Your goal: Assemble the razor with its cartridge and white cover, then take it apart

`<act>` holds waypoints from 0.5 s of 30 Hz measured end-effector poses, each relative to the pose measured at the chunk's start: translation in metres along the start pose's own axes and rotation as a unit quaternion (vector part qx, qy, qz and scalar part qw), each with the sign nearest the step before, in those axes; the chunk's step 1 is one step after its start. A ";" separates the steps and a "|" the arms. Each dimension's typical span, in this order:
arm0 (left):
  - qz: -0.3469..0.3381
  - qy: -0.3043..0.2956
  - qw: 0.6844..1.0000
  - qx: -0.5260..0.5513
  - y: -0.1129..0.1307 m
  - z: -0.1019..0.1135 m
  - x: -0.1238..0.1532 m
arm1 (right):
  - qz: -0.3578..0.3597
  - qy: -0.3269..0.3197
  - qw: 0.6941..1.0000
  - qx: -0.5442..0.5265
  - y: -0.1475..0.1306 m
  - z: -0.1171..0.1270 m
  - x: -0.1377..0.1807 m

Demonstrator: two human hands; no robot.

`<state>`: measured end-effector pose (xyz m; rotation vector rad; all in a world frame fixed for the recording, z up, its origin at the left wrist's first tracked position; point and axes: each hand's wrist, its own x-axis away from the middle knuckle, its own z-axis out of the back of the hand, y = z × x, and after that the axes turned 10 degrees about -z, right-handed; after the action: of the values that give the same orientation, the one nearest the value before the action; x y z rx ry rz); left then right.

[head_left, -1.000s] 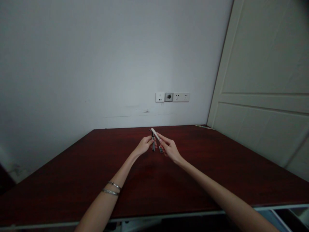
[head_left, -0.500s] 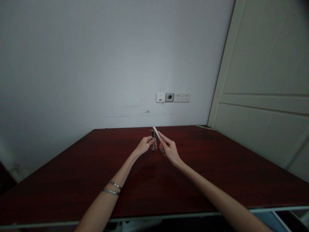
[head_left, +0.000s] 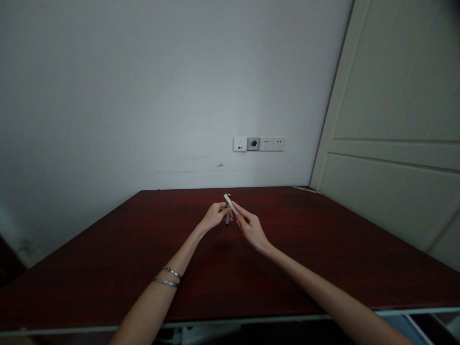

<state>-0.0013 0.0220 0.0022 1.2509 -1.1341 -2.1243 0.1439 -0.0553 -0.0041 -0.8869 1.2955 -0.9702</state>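
My left hand [head_left: 214,215] is closed around a slim black-and-grey tool [head_left: 227,220], held upright above the table. A small crosswise head showed at the tool's top earlier; now it is mostly covered, and I cannot tell its exact kind. From the right, my right hand [head_left: 252,231] pinches a flat, slim white stick [head_left: 228,199], tilted up to the left. The white stick crosses in front of the tool's upper part. Whether the two touch is not clear. Both hands are close together near the middle of the picture.
The dark red wooden table [head_left: 151,249] reaches back to a pale wall [head_left: 179,96] with sockets [head_left: 272,144] on it. A light panelled door [head_left: 388,110] stands along the right side. A thin strip [head_left: 305,189] lies at the table's back right corner.
My right hand has moved slightly left, bringing the white stick from beside the tool to across its upper part. The left hand stays nearly in place.
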 end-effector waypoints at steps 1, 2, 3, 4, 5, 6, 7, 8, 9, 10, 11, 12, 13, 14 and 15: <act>0.003 0.007 1.000 -0.011 0.000 0.000 0.000 | 0.005 -0.006 1.000 0.012 0.000 0.000 0.001; 0.005 0.021 0.999 -0.027 0.000 0.001 0.000 | 0.011 -0.006 1.000 0.019 -0.001 0.001 0.002; 0.007 0.043 0.998 -0.051 -0.001 0.001 0.000 | 0.017 0.000 1.000 0.019 -0.002 0.002 0.001; 0.006 0.067 0.994 -0.083 -0.001 0.001 0.000 | 0.022 0.009 1.000 0.015 -0.003 0.003 0.000; 0.004 0.093 0.988 -0.123 -0.001 0.002 0.001 | 0.024 0.020 0.999 0.008 -0.004 0.004 -0.003; 0.003 0.117 0.979 -0.166 -0.001 0.002 0.001 | 0.025 0.029 0.999 0.002 -0.005 0.005 -0.006; 0.001 0.138 0.968 -0.208 -0.001 0.002 0.002 | 0.026 0.036 0.999 -0.001 -0.005 0.007 -0.010; -0.002 0.154 0.958 -0.244 -0.002 0.001 0.003 | 0.027 0.041 0.999 0.000 -0.006 0.008 -0.013; -0.004 0.164 0.949 -0.269 -0.002 0.001 0.004 | 0.029 0.043 0.999 0.003 -0.006 0.009 -0.016; -0.005 0.170 0.943 -0.285 -0.003 0.001 0.004 | 0.032 0.044 0.998 0.007 -0.005 0.009 -0.018; -0.005 0.174 0.940 -0.294 -0.003 0.001 0.004 | 0.035 0.045 0.998 0.011 -0.004 0.009 -0.019; -0.005 0.174 0.939 -0.298 -0.003 0.001 0.004 | 0.036 0.043 0.998 0.014 -0.002 0.008 -0.019; -0.004 0.173 0.938 -0.300 -0.004 0.002 0.004 | 0.033 0.041 0.999 0.014 0.000 0.007 -0.017; -0.002 0.171 0.938 -0.302 -0.004 0.002 0.004 | 0.027 0.039 0.999 0.015 0.002 0.006 -0.015; 0.000 0.169 0.938 -0.302 -0.004 0.002 0.003 | 0.021 0.035 0.999 0.016 0.005 0.005 -0.012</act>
<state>-0.0050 0.0232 -0.0026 1.2314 -0.2927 -1.9307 0.1489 -0.0425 -0.0038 -0.8049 1.3479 -0.9942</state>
